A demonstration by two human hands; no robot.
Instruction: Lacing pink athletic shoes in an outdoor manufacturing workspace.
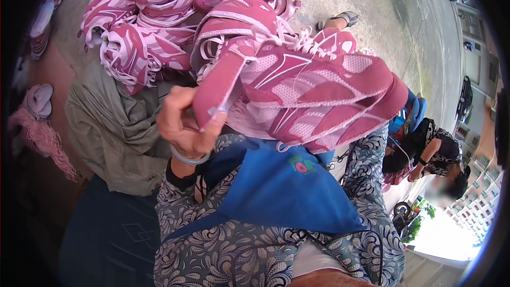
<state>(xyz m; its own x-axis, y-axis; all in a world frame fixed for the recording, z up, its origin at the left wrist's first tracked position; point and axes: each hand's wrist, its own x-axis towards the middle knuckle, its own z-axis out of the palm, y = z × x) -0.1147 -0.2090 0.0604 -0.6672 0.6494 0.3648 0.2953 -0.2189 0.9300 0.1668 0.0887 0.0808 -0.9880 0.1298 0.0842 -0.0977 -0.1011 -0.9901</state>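
Note:
My left hand (183, 122) grips one end of a pink and white shoe upper (313, 95) with white laces, thumb and fingers pinching a pink flap. A pale bangle (188, 157) circles that wrist. The upper is held up over my lap, where a blue cloth (281, 191) lies across patterned trousers (239, 255). My right hand is hidden; only a strip of bare forearm (329, 279) shows at the bottom edge.
A heap of matching pink shoe uppers (154, 16) lies ahead on a grey-green sack (117, 127). Pink laces (40, 138) lie at the left. Another person (435, 149) sits at the right, and a sandalled foot (340, 19) rests on the concrete floor (382, 0).

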